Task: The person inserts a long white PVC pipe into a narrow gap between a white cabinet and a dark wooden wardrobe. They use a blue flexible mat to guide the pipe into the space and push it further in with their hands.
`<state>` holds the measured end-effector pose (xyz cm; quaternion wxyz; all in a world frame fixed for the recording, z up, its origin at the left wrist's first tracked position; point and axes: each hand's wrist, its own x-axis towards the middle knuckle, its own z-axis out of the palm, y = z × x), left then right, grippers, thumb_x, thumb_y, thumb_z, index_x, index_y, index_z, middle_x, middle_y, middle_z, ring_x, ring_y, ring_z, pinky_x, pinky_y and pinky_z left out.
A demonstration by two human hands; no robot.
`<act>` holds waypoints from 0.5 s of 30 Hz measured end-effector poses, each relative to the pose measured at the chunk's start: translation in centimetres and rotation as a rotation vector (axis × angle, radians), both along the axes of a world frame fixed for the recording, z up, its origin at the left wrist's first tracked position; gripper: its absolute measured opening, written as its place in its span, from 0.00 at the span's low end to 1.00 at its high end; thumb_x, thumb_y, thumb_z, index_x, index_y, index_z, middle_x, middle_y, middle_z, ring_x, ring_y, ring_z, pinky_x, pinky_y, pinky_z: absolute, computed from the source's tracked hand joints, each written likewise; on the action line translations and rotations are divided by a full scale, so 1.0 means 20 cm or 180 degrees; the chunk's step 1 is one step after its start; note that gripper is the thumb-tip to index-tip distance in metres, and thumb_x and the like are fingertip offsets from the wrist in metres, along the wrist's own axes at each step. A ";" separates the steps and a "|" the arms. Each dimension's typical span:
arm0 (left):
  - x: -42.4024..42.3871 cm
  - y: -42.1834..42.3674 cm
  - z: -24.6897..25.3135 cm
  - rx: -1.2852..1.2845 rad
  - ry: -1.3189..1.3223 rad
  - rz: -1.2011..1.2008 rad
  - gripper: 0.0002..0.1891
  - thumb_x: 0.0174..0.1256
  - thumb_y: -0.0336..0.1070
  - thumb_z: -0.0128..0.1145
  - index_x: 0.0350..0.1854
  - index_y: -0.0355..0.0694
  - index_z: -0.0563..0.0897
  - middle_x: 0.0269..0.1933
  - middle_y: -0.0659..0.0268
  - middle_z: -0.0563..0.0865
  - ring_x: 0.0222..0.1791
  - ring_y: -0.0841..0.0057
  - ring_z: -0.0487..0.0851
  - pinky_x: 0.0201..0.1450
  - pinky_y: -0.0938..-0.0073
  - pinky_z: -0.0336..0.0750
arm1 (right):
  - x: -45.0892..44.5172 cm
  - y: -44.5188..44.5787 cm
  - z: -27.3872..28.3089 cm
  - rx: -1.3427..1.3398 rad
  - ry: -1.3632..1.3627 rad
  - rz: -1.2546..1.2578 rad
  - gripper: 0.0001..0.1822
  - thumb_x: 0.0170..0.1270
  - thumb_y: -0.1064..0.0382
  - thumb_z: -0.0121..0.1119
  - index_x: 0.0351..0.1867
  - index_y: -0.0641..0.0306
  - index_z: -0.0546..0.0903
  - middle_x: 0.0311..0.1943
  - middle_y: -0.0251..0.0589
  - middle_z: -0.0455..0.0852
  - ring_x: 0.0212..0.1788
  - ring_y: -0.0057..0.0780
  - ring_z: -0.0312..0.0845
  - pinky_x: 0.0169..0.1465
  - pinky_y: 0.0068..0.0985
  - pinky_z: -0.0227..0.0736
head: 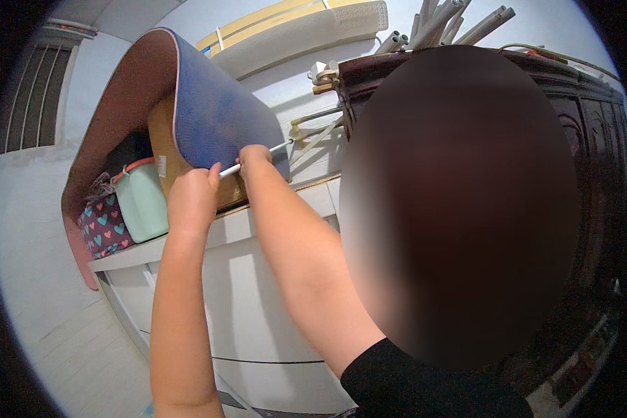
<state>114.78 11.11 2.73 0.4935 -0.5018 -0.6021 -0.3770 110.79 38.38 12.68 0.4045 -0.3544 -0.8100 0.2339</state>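
Note:
My left hand (192,201) and my right hand (254,158) are both closed around a thin white rod (231,170), the right one farther along it. The rod slants up to the right, and its dark tip lies near a pale fitting on metal bars (297,130). Just behind my hands are a curled blue mat (219,104) with a pink underside and a cardboard box (164,136). The rod's other end is hidden by my left hand.
On a white cabinet (251,292) stand a mint-green container (142,201) with a red rim and a heart-patterned cloth bag (104,224). A dark carved wooden wardrobe (595,151) rises at right, with pipes (439,21) above it. A large blurred oval hides much of the right side.

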 end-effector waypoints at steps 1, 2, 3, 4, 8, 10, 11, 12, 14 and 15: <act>-0.01 -0.01 -0.01 -0.0054 -0.0092 -0.0008 0.25 0.70 0.52 0.49 0.25 0.34 0.85 0.28 0.45 0.83 0.31 0.47 0.82 0.37 0.53 0.74 | -0.04 0.04 0.01 -0.0201 0.0118 0.0063 0.13 0.67 0.61 0.49 0.24 0.59 0.81 0.25 0.40 0.83 0.21 0.33 0.75 0.27 0.34 0.72; -0.01 -0.01 -0.01 -0.0070 -0.0097 -0.0060 0.25 0.70 0.52 0.49 0.25 0.34 0.85 0.27 0.45 0.83 0.31 0.47 0.82 0.37 0.53 0.74 | -0.07 0.07 0.04 -0.0394 0.0229 0.0063 0.15 0.67 0.62 0.48 0.23 0.59 0.80 0.24 0.40 0.83 0.20 0.33 0.74 0.26 0.35 0.71; -0.01 -0.01 -0.01 -0.0101 -0.0140 -0.0055 0.25 0.70 0.52 0.48 0.25 0.35 0.85 0.27 0.45 0.83 0.31 0.48 0.82 0.37 0.54 0.74 | -0.08 0.09 0.05 -0.0452 0.0315 0.0151 0.16 0.68 0.63 0.46 0.22 0.60 0.79 0.22 0.40 0.82 0.18 0.34 0.73 0.25 0.35 0.71; 0.00 -0.01 -0.02 -0.0165 -0.0210 -0.0048 0.25 0.70 0.52 0.48 0.25 0.35 0.85 0.27 0.46 0.83 0.31 0.48 0.82 0.37 0.54 0.74 | -0.08 0.10 0.05 -0.0512 0.0365 0.0168 0.17 0.69 0.64 0.45 0.22 0.60 0.79 0.22 0.40 0.82 0.19 0.35 0.73 0.25 0.35 0.71; 0.05 0.00 -0.04 -0.0150 -0.0007 0.0105 0.24 0.71 0.50 0.47 0.27 0.35 0.86 0.28 0.45 0.84 0.31 0.48 0.83 0.37 0.53 0.75 | 0.04 0.02 0.00 -0.0191 0.0095 0.0060 0.14 0.66 0.60 0.51 0.24 0.58 0.84 0.27 0.42 0.85 0.28 0.40 0.79 0.35 0.40 0.74; 0.09 -0.02 -0.06 -0.0214 -0.0163 0.0183 0.26 0.71 0.53 0.46 0.28 0.34 0.86 0.29 0.45 0.85 0.33 0.47 0.83 0.39 0.53 0.75 | 0.14 -0.08 -0.03 0.0294 -0.0274 -0.0231 0.12 0.63 0.59 0.54 0.27 0.56 0.86 0.31 0.43 0.87 0.34 0.42 0.82 0.40 0.41 0.76; 0.11 -0.04 -0.07 -0.0282 -0.0348 0.0051 0.27 0.71 0.54 0.46 0.27 0.34 0.86 0.30 0.45 0.85 0.35 0.47 0.83 0.40 0.54 0.75 | 0.19 -0.15 -0.05 0.0657 -0.0543 -0.0481 0.10 0.62 0.60 0.55 0.29 0.56 0.87 0.34 0.43 0.88 0.36 0.42 0.83 0.42 0.40 0.76; 0.13 -0.07 -0.09 -0.0373 -0.0551 -0.0090 0.29 0.71 0.56 0.46 0.26 0.34 0.86 0.31 0.45 0.85 0.36 0.47 0.83 0.42 0.55 0.76 | 0.25 -0.21 -0.05 0.0935 -0.0983 -0.0622 0.09 0.60 0.60 0.58 0.38 0.54 0.87 0.43 0.43 0.86 0.46 0.42 0.81 0.50 0.38 0.74; 0.14 -0.14 -0.11 -0.0570 -0.1152 -0.0470 0.34 0.66 0.66 0.47 0.30 0.32 0.86 0.35 0.43 0.85 0.41 0.48 0.83 0.46 0.57 0.75 | 0.36 -0.31 -0.04 0.1407 -0.1535 -0.0733 0.10 0.60 0.61 0.57 0.41 0.56 0.84 0.45 0.43 0.82 0.47 0.40 0.78 0.50 0.35 0.72; 0.15 -0.15 -0.13 -0.0320 -0.1106 -0.0688 0.35 0.64 0.67 0.48 0.31 0.32 0.85 0.35 0.44 0.86 0.41 0.49 0.84 0.46 0.57 0.75 | 0.44 -0.34 -0.03 0.1130 -0.1542 -0.0591 0.08 0.62 0.62 0.53 0.34 0.59 0.82 0.36 0.43 0.81 0.37 0.38 0.77 0.41 0.35 0.73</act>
